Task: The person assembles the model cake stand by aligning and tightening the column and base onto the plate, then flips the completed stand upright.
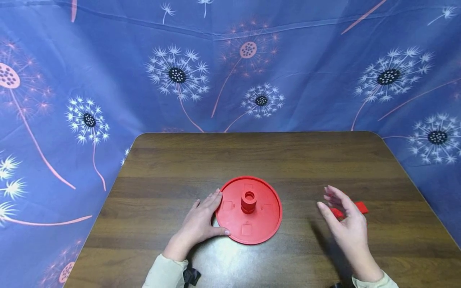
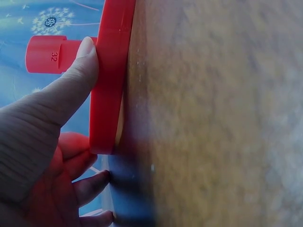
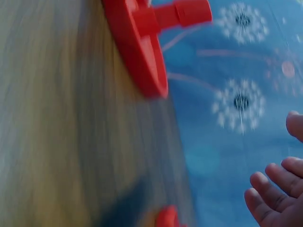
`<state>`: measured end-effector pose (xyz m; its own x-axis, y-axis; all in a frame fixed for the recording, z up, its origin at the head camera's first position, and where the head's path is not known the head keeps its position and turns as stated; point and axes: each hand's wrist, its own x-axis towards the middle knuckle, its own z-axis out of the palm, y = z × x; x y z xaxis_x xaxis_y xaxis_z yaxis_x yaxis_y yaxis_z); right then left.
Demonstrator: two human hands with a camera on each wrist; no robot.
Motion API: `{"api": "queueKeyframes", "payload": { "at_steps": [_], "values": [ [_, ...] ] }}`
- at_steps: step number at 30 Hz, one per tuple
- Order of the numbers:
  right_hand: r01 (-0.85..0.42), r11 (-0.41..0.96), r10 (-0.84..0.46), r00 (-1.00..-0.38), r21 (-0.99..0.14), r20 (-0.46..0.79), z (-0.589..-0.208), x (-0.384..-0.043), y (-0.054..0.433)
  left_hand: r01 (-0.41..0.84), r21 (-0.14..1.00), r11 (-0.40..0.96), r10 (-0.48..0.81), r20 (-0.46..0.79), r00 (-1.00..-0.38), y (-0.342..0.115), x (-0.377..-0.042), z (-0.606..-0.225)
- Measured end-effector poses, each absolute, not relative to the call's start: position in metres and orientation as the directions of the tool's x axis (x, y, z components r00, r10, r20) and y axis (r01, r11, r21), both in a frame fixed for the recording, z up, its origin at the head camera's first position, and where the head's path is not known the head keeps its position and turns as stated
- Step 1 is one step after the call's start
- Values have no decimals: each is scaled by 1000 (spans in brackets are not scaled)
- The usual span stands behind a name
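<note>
A round red plastic base with a raised rim lies on the table. From its centre stands a short hollow red post; the left wrist view shows the number 32 on the post. My left hand holds the base at its left rim, thumb on the near part and fingers farther back. Off to the right, my right hand hovers with spread, slightly bent fingers and holds nothing. Small red pieces lie just beyond it, partly hidden by the hand.
The brown wooden table has rounded far corners. A blue cloth printed with dandelions hangs behind it and on the left side.
</note>
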<state>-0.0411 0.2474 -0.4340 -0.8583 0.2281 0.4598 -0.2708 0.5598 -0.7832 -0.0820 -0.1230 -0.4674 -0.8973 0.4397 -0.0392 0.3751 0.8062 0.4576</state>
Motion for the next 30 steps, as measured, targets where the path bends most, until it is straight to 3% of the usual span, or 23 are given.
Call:
{"api": "queueKeyframes", "payload": {
  "at_steps": [6,14,30],
  "values": [
    [-62,632,398,-830,-773,392,-440,-27,280,374,448,812,439,-46,-898,-124,-84,-466],
    [150,691,486,-821,-707,301,-450,-18,304,368,446,816,433,-49,-900,-126,-86,-464],
    [342,773,444,-894,-535,69,-467,-6,331,384,457,802,448,-34,-893,-124,-82,-465]
  ]
}}
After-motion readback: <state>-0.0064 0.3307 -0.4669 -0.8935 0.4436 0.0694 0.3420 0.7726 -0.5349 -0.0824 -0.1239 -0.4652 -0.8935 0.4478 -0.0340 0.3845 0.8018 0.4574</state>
